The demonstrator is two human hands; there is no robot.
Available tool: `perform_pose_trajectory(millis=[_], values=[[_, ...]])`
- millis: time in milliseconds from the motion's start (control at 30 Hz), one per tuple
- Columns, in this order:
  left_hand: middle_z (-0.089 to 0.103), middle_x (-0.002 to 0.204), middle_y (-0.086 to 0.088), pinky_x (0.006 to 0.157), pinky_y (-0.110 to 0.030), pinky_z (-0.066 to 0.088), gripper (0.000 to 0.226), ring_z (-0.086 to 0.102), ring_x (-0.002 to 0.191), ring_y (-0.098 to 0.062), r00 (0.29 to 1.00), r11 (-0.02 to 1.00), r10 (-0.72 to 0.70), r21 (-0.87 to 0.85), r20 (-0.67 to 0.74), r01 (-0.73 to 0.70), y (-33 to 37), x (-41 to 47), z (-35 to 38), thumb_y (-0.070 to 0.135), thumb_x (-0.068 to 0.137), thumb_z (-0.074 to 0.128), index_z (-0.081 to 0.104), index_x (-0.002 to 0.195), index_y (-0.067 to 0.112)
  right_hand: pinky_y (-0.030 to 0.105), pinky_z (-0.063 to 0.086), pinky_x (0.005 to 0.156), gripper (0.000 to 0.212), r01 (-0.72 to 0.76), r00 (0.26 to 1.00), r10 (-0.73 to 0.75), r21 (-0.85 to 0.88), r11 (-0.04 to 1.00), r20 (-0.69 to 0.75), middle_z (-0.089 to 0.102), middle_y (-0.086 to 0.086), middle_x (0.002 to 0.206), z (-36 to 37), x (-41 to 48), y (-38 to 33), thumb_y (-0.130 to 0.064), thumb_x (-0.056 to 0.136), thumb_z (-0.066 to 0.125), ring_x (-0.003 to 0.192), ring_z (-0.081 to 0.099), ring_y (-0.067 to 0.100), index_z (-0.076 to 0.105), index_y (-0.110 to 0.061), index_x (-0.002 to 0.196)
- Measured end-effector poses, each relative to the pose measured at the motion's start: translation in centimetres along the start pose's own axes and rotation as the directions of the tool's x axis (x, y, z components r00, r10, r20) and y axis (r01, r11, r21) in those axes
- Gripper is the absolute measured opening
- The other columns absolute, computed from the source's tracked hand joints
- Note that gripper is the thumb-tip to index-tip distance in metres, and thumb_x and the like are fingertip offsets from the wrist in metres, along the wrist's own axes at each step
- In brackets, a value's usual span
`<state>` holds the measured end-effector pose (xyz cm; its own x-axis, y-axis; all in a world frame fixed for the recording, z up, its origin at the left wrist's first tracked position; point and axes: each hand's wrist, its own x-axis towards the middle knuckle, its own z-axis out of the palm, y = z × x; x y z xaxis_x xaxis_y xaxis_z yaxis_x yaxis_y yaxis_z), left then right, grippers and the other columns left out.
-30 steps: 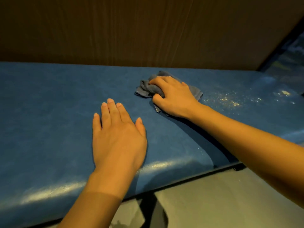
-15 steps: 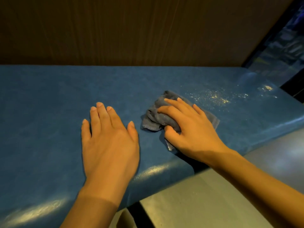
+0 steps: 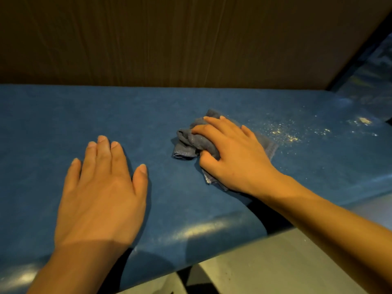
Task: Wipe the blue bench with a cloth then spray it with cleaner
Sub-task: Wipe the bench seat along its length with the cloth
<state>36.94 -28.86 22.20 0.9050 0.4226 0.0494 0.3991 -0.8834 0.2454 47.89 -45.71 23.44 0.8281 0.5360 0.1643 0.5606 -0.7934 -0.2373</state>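
The blue bench point(image 3: 53, 124) fills the width of the view. A crumpled grey cloth point(image 3: 187, 143) lies on its middle, and my right hand point(image 3: 233, 158) presses down on it with fingers curled around the bunched fabric. Part of the cloth is hidden under that hand. My left hand point(image 3: 101, 192) rests flat on the bench to the left of the cloth, fingers slightly apart, holding nothing. Pale crumbs or dust point(image 3: 286, 132) speckle the bench just right of the cloth. No spray bottle is in view.
A brown wooden wall panel point(image 3: 191, 39) rises right behind the bench. The bench's rounded front edge point(image 3: 201, 230) runs below my hands, with grey floor point(image 3: 275, 268) beneath. A dark glassy surface point(image 3: 373, 66) stands at the far right.
My right hand has drawn the cloth from the back of the bench toward the front, then pushed it slightly away again. My left hand stays flat on the bench.
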Motion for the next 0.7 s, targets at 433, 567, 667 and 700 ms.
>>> perform_pose_trajectory(millis=[433,567,667,700], values=[[-0.009,0.159,-0.01,0.118,-0.036,-0.003,0.065,-0.009,0.146,-0.023,0.998,0.998,-0.06,-0.03,-0.033,0.059,10.7,1.7,2.5,0.042,0.095,0.009,-0.003,0.149,0.008,0.063,0.02,0.104,0.045,0.174,0.981,-0.18,0.08,0.982,0.069,0.041,-0.005,0.145,0.6,12.0,3.9,-0.038,0.087,0.041,0.138,0.029,0.025,0.042,-0.036,0.132],[-0.013,0.159,-0.004,0.116,-0.031,-0.006,0.066,-0.013,0.146,-0.018,0.995,0.995,-0.099,-0.021,-0.007,0.099,10.0,1.7,2.7,0.045,0.092,0.004,-0.006,0.149,0.013,0.064,0.024,0.104,0.046,0.175,0.98,-0.18,0.072,0.982,0.082,0.045,-0.004,0.141,0.2,14.3,5.8,-0.038,0.086,0.039,0.133,0.036,0.024,0.042,-0.036,0.131],[-0.013,0.159,-0.003,0.116,-0.03,-0.007,0.068,-0.013,0.145,-0.015,0.996,0.995,-0.093,-0.042,0.008,0.093,10.0,1.5,2.7,0.046,0.09,0.001,-0.005,0.149,0.014,0.061,0.027,0.101,0.045,0.13,0.987,-0.134,0.05,0.99,0.094,0.047,-0.001,0.14,-0.2,15.2,6.7,-0.039,0.086,0.039,0.127,0.042,0.028,0.043,-0.036,0.13],[-0.013,0.159,-0.002,0.116,-0.03,-0.007,0.068,-0.013,0.145,-0.015,0.995,0.994,-0.096,-0.043,0.008,0.096,10.0,1.5,2.7,0.046,0.089,0.001,-0.005,0.149,0.014,0.059,0.028,0.099,0.045,0.121,0.987,-0.125,0.045,0.992,0.1,0.047,-0.001,0.14,-0.3,15.4,6.7,-0.04,0.086,0.039,0.126,0.044,0.03,0.043,-0.036,0.13]])
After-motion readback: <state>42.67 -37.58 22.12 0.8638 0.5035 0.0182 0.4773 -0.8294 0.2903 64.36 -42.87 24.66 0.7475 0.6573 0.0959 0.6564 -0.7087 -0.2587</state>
